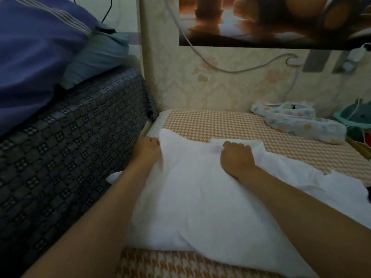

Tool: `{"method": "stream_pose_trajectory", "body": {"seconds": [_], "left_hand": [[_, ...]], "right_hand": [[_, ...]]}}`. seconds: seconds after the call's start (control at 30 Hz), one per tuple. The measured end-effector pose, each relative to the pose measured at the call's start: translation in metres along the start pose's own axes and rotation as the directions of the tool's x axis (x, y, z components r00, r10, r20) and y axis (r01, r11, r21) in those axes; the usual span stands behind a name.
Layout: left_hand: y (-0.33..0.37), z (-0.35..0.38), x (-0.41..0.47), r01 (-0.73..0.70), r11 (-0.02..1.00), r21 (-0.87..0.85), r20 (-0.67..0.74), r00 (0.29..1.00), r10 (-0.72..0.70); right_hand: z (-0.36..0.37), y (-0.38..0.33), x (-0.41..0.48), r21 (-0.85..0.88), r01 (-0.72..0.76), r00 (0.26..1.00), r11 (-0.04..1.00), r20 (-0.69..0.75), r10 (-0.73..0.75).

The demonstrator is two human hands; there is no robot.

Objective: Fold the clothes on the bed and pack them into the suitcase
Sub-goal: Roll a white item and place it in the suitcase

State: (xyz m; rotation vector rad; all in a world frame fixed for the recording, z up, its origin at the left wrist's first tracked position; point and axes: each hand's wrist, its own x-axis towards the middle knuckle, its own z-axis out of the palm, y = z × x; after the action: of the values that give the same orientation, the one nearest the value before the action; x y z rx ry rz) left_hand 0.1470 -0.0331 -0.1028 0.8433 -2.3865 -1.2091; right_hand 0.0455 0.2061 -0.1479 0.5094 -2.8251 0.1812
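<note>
Folding is underway: the left hand (147,150) and right hand (236,157) are each gripping the far edge of the white garment (200,207) lying on the bed (220,123); next, it is likely needing an even fold-over.

A garment (200,197) lies spread on the near part of the bed (220,123). The left hand (147,149) holds its far left corner, and the right hand (236,157) grips its far edge, right of the middle. A raised covered surface (70,137) runs along the bed's left side, with a quilt (36,47) and a pillow (98,57) on it. Behind the bed stands a wall (230,89), bearing a poster (261,21) with a cable (230,71) hanging below. A cloth bundle (301,123) lies at the bed's far right, near the wall.
</note>
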Motion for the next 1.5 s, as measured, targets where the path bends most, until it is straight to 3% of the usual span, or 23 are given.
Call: {"method": "stream_pose_trajectory", "body": {"seconds": [0.07,0.1,0.23,0.3,0.4,0.47,0.53,0.6,0.67,0.73,0.87,0.97,1.03,1.07,1.17,1.3,1.37,1.5], "left_hand": [[-0.006,0.01,0.003,0.05,0.996,0.071,0.155,0.986,-0.061],[-0.01,0.012,0.004,-0.005,0.992,0.125,0.187,0.982,-0.019],[-0.022,0.014,0.023,-0.261,0.961,0.09,0.009,0.965,0.261],[-0.022,0.02,0.029,-0.321,0.92,0.224,-0.005,0.944,0.331],[-0.017,0.028,0.022,-0.461,0.733,0.499,-0.025,0.838,0.544],[-0.011,0.031,0.014,-0.632,0.644,0.431,0.128,0.749,0.649],[-0.011,0.036,0.007,-0.689,0.612,0.389,0.424,0.723,0.545],[-0.026,0.04,-0.001,-0.623,0.6,0.503,0.569,0.761,0.313],[-0.043,0.039,-0.006,-0.544,0.61,0.577,0.54,0.814,0.215],[-0.049,0.039,-0.01,-0.517,0.597,0.613,0.501,0.839,0.212],[-0.042,0.037,-0.022,-0.446,0.557,0.701,0.447,0.883,0.145],[-0.042,0.019,-0.042,-0.475,0.478,0.739,0.383,0.88,0.282],[-0.044,-0.003,-0.056,-0.43,0.526,0.734,0.26,0.893,0.368],[-0.046,-0.016,-0.064,-0.37,0.591,0.717,0.191,0.919,0.344],[-0.058,-0.042,-0.081,-0.158,0.799,0.58,0.167,0.983,0.073],[-0.077,-0.048,-0.114,0.039,0.867,0.497,0.259,0.947,-0.191],[-0.078,-0.046,-0.13,0.043,0.906,0.421,0.211,0.967,-0.144],[-0.077,-0.066,-0.138,-0.089,0.968,0.235,0.057,0.995,0.078]], "right_hand": [[0.01,0.0,0.004,-0.068,0.006,0.997,0.998,0.071,-0.001],[0.015,0.0,0.005,-0.101,0.018,0.998,0.995,0.07,-0.011],[0.016,0.004,0.01,-0.219,0.002,0.993,0.976,-0.115,-0.027],[0.015,0.006,0.01,-0.283,-0.019,0.994,0.959,-0.106,-0.012],[0.013,0.003,0.008,-0.292,0.03,0.986,0.956,-0.147,-0.076],[0.007,-0.006,0.004,-0.219,0.163,0.944,0.962,-0.248,-0.216],[0.002,-0.018,-0.008,-0.072,0.319,0.904,0.945,-0.275,-0.326],[0.005,-0.026,-0.025,0.047,0.31,0.949,0.95,-0.073,-0.306],[0.011,-0.021,-0.036,0.072,0.197,0.95,0.978,0.231,-0.208],[0.011,-0.015,-0.038,0.034,0.163,0.915,0.986,0.368,-0.164],[0.001,-0.024,-0.041,-0.093,0.17,0.909,0.981,0.4,-0.119],[-0.011,-0.039,-0.062,-0.057,0.245,0.92,0.968,0.329,-0.214],[-0.025,-0.051,-0.086,0.064,0.316,0.91,0.947,0.261,-0.322],[-0.032,-0.057,-0.1,0.146,0.347,0.896,0.926,0.239,-0.373],[-0.048,-0.071,-0.143,0.333,0.39,0.823,0.858,0.292,-0.487],[-0.052,-0.074,-0.176,0.32,0.444,0.73,0.837,0.412,-0.546],[-0.052,-0.075,-0.184,0.321,0.418,0.744,0.849,0.415,-0.524],[-0.057,-0.083,-0.193,0.312,0.391,0.767,0.866,0.409,-0.494]]}}
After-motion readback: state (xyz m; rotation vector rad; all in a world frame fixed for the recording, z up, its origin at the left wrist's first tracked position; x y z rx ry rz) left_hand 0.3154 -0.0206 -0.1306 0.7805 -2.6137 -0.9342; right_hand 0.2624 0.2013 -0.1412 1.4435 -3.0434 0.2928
